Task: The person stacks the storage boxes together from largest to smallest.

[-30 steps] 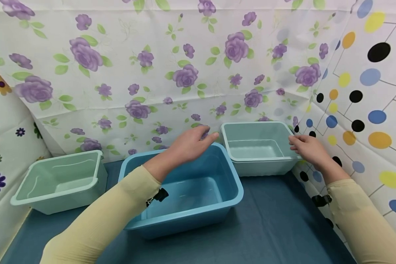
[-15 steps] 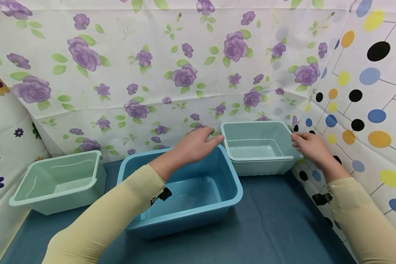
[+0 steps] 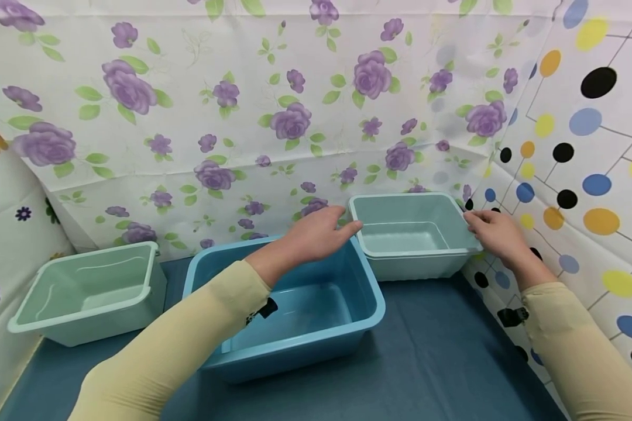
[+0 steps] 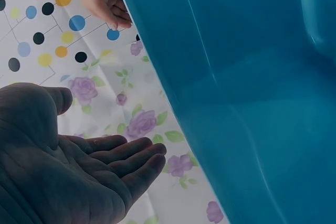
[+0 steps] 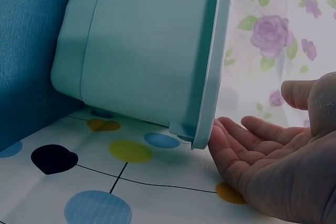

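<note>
My left hand (image 3: 318, 235) hovers over the far side of a large blue plastic basin (image 3: 295, 354), its fingertips close to the left rim of a pale green bin (image 3: 416, 269). The left wrist view shows that palm (image 4: 68, 171) with fingers extended, thumb apart and nothing held. At the pale bin's right rim is my right hand (image 3: 497, 234). Seen from the right wrist, its loosely bent fingers (image 5: 226, 153) are right at the bin's rim, while the thumb (image 5: 296, 94) stands away from it. The bin's inside shows no contents.
Another light green bin (image 3: 105, 327) stands at the left on the dark blue tabletop (image 3: 426, 351). A flowered sheet (image 3: 253, 117) hangs behind, and a dotted sheet (image 3: 584, 245) closes off the right side near my right hand.
My left hand has moved right, from over the basin toward the pale bin's left rim. My right hand has stayed almost in place at the right rim. The bins and basin have not moved.
</note>
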`<action>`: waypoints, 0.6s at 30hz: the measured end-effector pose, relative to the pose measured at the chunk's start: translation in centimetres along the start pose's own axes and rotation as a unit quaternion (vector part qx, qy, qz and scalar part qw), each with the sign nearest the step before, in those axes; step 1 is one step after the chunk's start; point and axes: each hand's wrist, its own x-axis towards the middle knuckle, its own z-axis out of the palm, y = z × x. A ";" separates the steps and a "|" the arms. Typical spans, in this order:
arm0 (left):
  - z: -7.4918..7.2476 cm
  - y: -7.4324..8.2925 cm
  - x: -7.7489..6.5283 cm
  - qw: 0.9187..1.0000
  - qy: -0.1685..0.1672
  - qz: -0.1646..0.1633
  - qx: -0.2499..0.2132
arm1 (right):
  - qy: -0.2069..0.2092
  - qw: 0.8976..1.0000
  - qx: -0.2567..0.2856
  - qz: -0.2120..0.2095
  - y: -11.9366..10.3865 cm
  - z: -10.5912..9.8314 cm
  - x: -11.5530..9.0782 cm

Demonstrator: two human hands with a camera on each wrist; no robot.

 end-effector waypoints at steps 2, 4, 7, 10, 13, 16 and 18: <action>0.0 0.1 0.2 1.000 -0.003 -0.001 0.000 | 0.002 1.000 -0.006 -0.002 0.1 -0.1 0.0; 0.1 0.1 0.3 1.000 -0.003 -0.002 -0.001 | 0.003 1.000 -0.012 -0.004 0.2 -0.2 0.0; 0.1 0.1 0.6 1.000 -0.002 -0.003 -0.001 | 0.003 1.000 -0.017 -0.008 0.4 -0.4 -0.1; 0.2 0.0 1.0 1.000 0.000 -0.002 0.000 | 0.005 1.000 -0.019 -0.009 0.7 -0.5 -0.1; 0.3 0.0 1.3 1.000 -0.003 -0.002 0.003 | 0.004 1.000 -0.019 -0.007 1.0 -0.7 -0.1; 0.4 -0.1 1.7 1.000 -0.007 -0.005 0.005 | -0.004 1.000 -0.020 -0.006 1.0 -0.7 -0.2; 0.5 -0.2 1.9 1.000 -0.010 -0.006 0.009 | -0.011 1.000 -0.019 -0.003 1.0 -0.7 -0.2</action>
